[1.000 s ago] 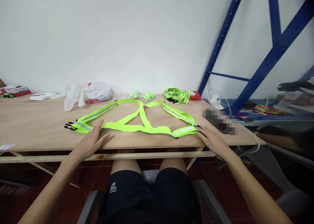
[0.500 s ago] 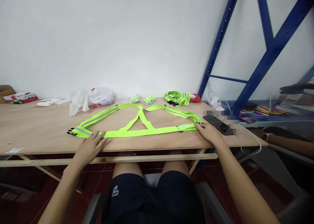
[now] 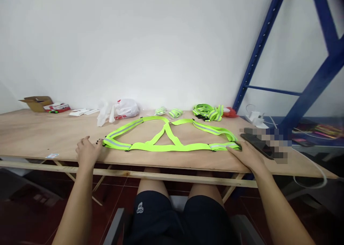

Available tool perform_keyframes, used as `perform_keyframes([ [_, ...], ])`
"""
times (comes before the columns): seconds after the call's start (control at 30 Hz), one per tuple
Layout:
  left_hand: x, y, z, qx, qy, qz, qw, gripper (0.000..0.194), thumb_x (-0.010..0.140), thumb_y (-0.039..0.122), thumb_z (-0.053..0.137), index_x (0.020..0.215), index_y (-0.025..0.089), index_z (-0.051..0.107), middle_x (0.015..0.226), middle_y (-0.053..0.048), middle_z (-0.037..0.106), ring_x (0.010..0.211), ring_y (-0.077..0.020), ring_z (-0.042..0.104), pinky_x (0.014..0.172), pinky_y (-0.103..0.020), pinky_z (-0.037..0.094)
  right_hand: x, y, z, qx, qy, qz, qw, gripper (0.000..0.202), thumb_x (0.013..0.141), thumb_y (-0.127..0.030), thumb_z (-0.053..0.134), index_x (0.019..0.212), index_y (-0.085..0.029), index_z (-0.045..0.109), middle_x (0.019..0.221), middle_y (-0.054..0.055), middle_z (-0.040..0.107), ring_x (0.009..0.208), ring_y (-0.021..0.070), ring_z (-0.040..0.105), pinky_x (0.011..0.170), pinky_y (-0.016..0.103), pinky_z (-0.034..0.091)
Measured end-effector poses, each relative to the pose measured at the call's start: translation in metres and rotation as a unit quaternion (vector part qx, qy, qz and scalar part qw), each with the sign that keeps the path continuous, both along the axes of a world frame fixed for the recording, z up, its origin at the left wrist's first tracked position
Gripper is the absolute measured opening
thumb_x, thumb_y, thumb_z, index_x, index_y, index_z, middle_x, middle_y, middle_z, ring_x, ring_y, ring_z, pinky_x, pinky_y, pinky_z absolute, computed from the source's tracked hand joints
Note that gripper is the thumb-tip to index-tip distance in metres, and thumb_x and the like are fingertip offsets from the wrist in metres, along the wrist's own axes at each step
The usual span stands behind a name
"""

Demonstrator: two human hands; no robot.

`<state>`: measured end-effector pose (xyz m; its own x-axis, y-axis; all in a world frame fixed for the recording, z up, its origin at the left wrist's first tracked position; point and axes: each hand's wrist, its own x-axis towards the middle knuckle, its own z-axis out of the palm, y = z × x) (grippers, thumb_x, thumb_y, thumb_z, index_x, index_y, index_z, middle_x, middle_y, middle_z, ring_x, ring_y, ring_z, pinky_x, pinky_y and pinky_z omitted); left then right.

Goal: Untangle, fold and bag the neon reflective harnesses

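A neon-yellow reflective vest (image 3: 166, 148) made of straps with silver stripes is spread flat on the table, its middle straps forming a triangle. Black buckles at its left end are partly hidden by my left hand (image 3: 88, 151), whose thumb is beside them while the fingers are apart. At the vest's right end, my right hand (image 3: 248, 155) has the strap between thumb and fingers; its fingertips are partly hidden.
Behind the vest lie two packed neon bundles (image 3: 175, 113), coiled neon straps (image 3: 206, 111) and a white plastic bag (image 3: 127, 108). A phone (image 3: 256, 144) is right of my right hand. A cardboard box (image 3: 39, 103) stands far left; a blue metal frame (image 3: 258, 55) rises at right.
My left hand has moved left off the front strap to the buckle end. My right hand stays at the right end, closed more around the strap. The view has shifted left.
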<state>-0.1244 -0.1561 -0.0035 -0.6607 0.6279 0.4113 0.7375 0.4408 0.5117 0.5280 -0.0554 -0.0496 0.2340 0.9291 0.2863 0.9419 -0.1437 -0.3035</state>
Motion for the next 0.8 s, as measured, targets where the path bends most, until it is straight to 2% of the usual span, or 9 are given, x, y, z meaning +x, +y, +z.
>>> perform_keyframes([
  [0.13, -0.024, 0.012, -0.008, -0.083, -0.008, 0.009, 0.996, 0.079, 0.086, 0.067, 0.040, 0.131, 0.005, 0.058, 0.140, -0.035, 0.045, 0.127, -0.0532, 0.048, 0.097, -0.065, 0.042, 0.002, 0.002, -0.003, -0.001, 0.034, -0.019, 0.999, 0.081, 0.075, -0.073, 0.056, 0.137, -0.021, 0.055, 0.157, 0.021, 0.036, 0.130, 0.0473, 0.051, 0.101, 0.059, 0.046],
  [0.2, -0.031, 0.015, -0.011, -0.104, 0.010, 0.008, 0.994, 0.080, 0.083, 0.071, 0.040, 0.126, 0.007, 0.063, 0.136, -0.034, 0.051, 0.125, -0.0518, 0.051, 0.096, -0.063, 0.043, 0.003, 0.003, -0.004, 0.000, 0.044, -0.025, 0.999, 0.084, 0.073, -0.072, 0.059, 0.141, -0.022, 0.052, 0.160, 0.021, 0.032, 0.131, 0.0475, 0.050, 0.101, 0.059, 0.046],
  [0.4, -0.036, 0.022, -0.006, -0.165, -0.007, 0.002, 0.986, 0.080, 0.076, 0.079, 0.043, 0.116, 0.016, 0.071, 0.131, -0.029, 0.059, 0.124, -0.0522, 0.051, 0.095, -0.066, 0.041, 0.005, 0.005, -0.008, 0.007, -0.002, -0.009, 1.000, 0.083, 0.076, -0.075, 0.053, 0.138, -0.020, 0.054, 0.154, 0.021, 0.041, 0.139, 0.0448, 0.042, 0.108, 0.058, 0.041],
  [0.63, -0.041, 0.034, -0.004, -0.182, -0.015, -0.022, 0.983, 0.068, 0.077, 0.076, 0.045, 0.105, 0.022, 0.076, 0.123, -0.022, 0.067, 0.121, -0.0490, 0.054, 0.097, -0.063, 0.039, -0.001, 0.000, 0.000, -0.003, -0.028, 0.003, 1.000, 0.078, 0.080, -0.073, 0.048, 0.133, -0.017, 0.059, 0.147, 0.020, 0.051, 0.133, 0.0406, 0.049, 0.107, 0.053, 0.043],
  [0.8, -0.042, 0.041, -0.007, -0.180, -0.008, -0.033, 0.983, 0.068, 0.076, 0.077, 0.047, 0.108, 0.024, 0.074, 0.128, -0.021, 0.066, 0.121, -0.0507, 0.053, 0.100, -0.068, 0.034, -0.002, -0.001, 0.001, -0.002, -0.035, 0.003, 0.999, 0.073, 0.081, -0.068, 0.050, 0.133, -0.017, 0.060, 0.146, 0.019, 0.052, 0.132, 0.0405, 0.050, 0.107, 0.053, 0.043],
])
